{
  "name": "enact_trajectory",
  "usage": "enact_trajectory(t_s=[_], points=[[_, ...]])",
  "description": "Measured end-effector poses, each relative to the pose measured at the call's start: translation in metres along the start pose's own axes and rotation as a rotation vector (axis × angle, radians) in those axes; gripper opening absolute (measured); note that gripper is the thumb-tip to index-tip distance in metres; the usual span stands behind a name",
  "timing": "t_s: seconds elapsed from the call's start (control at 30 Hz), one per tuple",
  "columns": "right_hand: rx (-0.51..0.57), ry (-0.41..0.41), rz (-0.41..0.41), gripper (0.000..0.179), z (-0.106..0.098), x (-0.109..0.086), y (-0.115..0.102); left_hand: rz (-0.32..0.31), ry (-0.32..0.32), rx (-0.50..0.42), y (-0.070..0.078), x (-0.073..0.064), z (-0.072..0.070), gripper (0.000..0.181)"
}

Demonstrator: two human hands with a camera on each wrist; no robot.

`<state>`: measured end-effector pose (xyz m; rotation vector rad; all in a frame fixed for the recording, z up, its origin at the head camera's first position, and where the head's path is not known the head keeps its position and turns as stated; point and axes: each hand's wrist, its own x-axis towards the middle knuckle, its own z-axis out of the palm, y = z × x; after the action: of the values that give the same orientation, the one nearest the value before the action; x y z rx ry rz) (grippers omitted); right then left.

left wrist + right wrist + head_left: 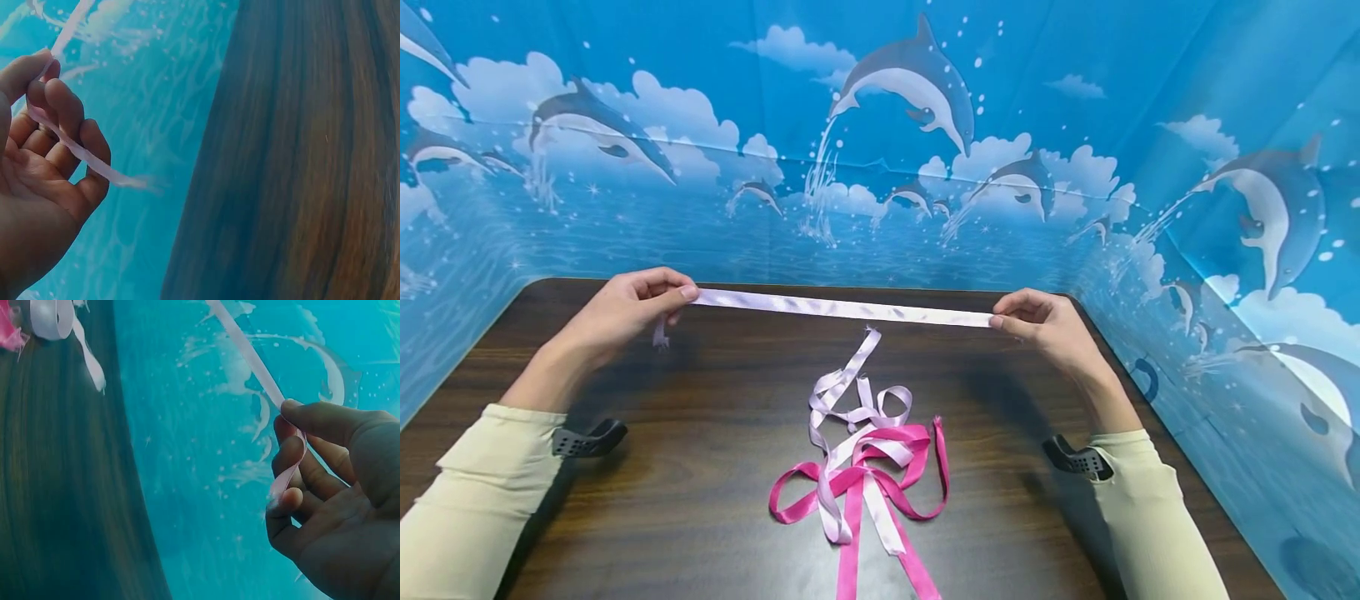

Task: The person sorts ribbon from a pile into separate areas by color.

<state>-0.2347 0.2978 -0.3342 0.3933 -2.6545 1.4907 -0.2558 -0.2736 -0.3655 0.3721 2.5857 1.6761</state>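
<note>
A pale lilac satin ribbon [842, 308] stretches nearly straight between both hands, above the far part of the table. My left hand [638, 302] pinches one end between thumb and forefinger. Its frayed tail [81, 152] trails across the curled fingers in the left wrist view. The other end is pinched by my right hand [1037, 321], and a short tail [284, 480] curls down past the fingers in the right wrist view. Nearer me lies a loose heap of ribbons: lilac loops [823, 392] on the far side, mixed with bright pink ribbon [917, 442].
The dark wood-grain table [700, 500] has rounded far corners. A blue dolphin-print sheet [700, 225] rises behind it and along the sides. Black straps [587, 439] sit at both wrists, over pale yellow sleeves [497, 483]. Pink ribbon ends run towards the near edge.
</note>
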Motion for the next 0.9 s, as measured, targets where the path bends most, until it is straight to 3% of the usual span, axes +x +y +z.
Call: enact_trajectory(t_s=[0.37, 0.63, 0.9], points=[[0.015, 0.099, 0.02, 0.033, 0.0, 0.013, 0.032, -0.043, 0.059, 0.102, -0.022, 0.005, -0.011, 0.047], [0.029, 0.127, 0.036, 0.035, 0.002, 0.037, 0.063, -0.043, 0.104, 0.199, -0.039, 0.007, -0.023, 0.049], [0.048, 0.146, 0.117, 0.036, 0.008, 0.076, 0.087, -0.017, 0.074, 0.335, -0.041, 0.03, -0.028, 0.051]])
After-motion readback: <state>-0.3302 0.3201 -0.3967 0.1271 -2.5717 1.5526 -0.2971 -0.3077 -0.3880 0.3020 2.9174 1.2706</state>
